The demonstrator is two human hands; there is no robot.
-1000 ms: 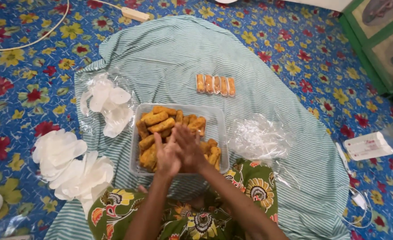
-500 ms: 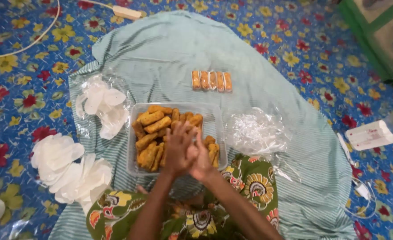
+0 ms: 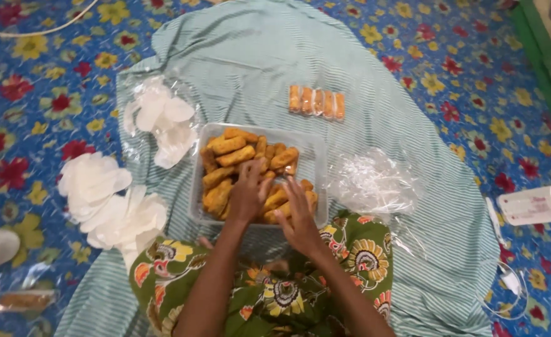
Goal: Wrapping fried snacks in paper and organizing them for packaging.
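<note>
Sitting on a flowered blue floor mat (image 3: 32, 93) with a striped teal cloth (image 3: 250, 62) spread ahead, you have the clear tub (image 3: 316, 150) of fried rolls (image 3: 235, 153) right at your knees. Left hand (image 3: 248, 196) lies flat on the rolls, fingers loosely spread, clamping nothing. Right hand (image 3: 298, 215) sits just beside it, also splayed, nearer you. Rolls' long axes mostly run left-right, directly under both palms. Beyond the tub: wrapped row of rolls (image 3: 316, 102). Clear bags (image 3: 375, 181) right, white paper liners (image 3: 110, 203) left, white box (image 3: 534, 206) far right.
</note>
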